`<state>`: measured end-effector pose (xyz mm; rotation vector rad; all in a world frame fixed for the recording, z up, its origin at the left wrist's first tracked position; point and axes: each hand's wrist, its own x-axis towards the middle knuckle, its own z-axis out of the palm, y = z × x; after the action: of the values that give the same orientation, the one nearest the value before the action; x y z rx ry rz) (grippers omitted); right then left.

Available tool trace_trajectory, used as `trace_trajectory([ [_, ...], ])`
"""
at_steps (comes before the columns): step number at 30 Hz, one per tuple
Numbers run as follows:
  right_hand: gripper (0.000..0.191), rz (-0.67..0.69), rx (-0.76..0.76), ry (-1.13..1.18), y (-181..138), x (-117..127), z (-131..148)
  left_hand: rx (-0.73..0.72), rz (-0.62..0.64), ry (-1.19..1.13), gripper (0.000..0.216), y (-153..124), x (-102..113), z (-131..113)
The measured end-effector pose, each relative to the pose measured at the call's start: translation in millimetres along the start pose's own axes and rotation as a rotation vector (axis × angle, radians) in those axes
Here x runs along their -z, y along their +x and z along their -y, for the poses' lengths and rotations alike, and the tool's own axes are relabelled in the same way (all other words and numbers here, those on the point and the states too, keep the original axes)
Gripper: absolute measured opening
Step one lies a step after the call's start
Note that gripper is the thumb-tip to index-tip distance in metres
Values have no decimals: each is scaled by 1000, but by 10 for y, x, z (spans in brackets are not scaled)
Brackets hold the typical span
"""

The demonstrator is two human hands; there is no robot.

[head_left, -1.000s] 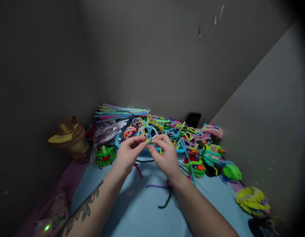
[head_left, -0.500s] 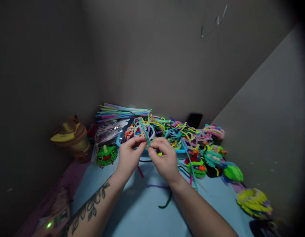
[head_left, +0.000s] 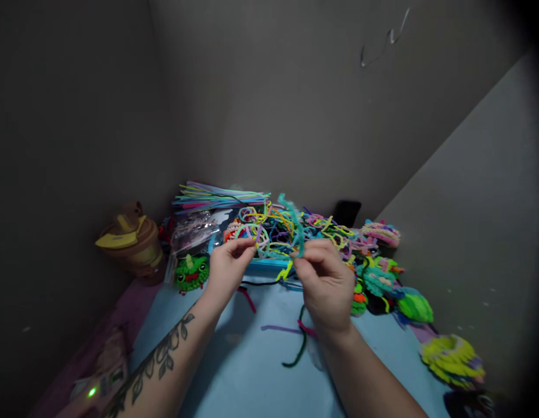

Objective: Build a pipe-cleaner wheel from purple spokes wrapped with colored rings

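My right hand (head_left: 328, 281) is closed in a pinch on a fuzzy teal pipe cleaner (head_left: 299, 223), which sticks up and bends over to the left at its top. A short way to the left, my left hand (head_left: 230, 264) also has its thumb and forefinger pressed together. A thin teal stretch shows between the two hands, but whether it runs into my left fingers I cannot tell. Just behind both hands is a blue tray (head_left: 269, 264) heaped with tangled, bent pipe cleaners (head_left: 278, 232) in many colours.
A bundle of straight pipe cleaners (head_left: 221, 197) lies at the back. On the left stand a brown cup (head_left: 136, 249) and a green fuzzy figure (head_left: 191, 273). Fuzzy pieces, including a yellow one (head_left: 452, 360), line the right side. Loose purple (head_left: 280, 329) and dark green strands (head_left: 298, 354) lie on the blue surface.
My hands have moved apart, the right one going rightward with the teal pipe cleaner. The long blue-teal strand that hung past my right wrist no longer shows there.
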<state>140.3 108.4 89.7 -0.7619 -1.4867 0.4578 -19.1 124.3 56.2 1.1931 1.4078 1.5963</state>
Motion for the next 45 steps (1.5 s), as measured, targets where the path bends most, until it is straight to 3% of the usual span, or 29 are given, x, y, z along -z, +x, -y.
trace_trajectory([
  [2,10,-22,-25,3,42,15,-41,20,8,-17,18,12,1,2],
  [7,21,155,-64,-131,66,-61,-200,87,-32,-105,23,55,-5,54],
  [12,24,290,63,-324,-31,-212,-383,97,-11,-221,20,17,-43,45],
  [16,18,272,197,-416,-79,-240,-448,98,29,-231,19,-36,-83,3],
  [20,11,240,233,-399,-89,-236,-432,58,61,-214,14,-68,-96,-25],
  [23,7,223,149,-293,-72,-244,-388,23,85,-146,12,-81,-92,-29],
  [31,21,173,-365,19,-18,-263,-456,-17,115,-49,12,-87,-102,-20],
  [36,15,202,-398,34,-23,-263,-513,-5,179,-55,12,-44,-67,-15],
  [45,25,260,-410,-4,30,-224,-510,20,269,-149,24,-16,-35,-11],
])
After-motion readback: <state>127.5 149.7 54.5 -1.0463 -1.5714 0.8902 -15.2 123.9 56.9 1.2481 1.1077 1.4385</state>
